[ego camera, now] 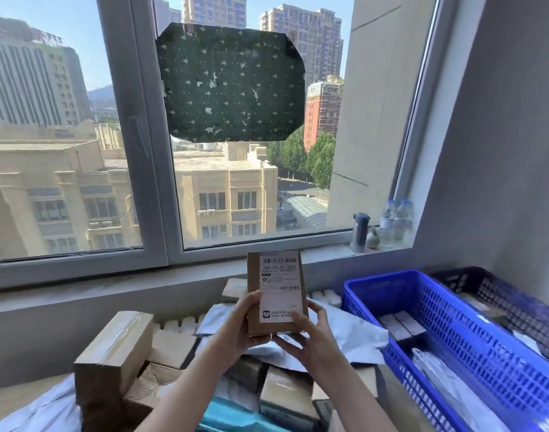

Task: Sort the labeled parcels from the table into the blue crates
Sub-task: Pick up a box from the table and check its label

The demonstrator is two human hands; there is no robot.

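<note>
At 8 o'clock a tall box [114,353] stands on the pile [173,347] of parcels. Just past 6, the left hand [238,327] grips the left edge of a brown parcel [253,272], held upright above the pile, label [279,285] facing the camera. The right hand [312,336] clasps its lower right corner, thumb on the label. This looks like the label check. Next, I judge, comes a carry to 4 o'clock, into the blue crate [485,353]. Which crate the code calls for is unclear: the print is too fine and no crate marking shows. The dark crate [500,294] at 3 is cut off, and the table is hidden under the pile.
</note>
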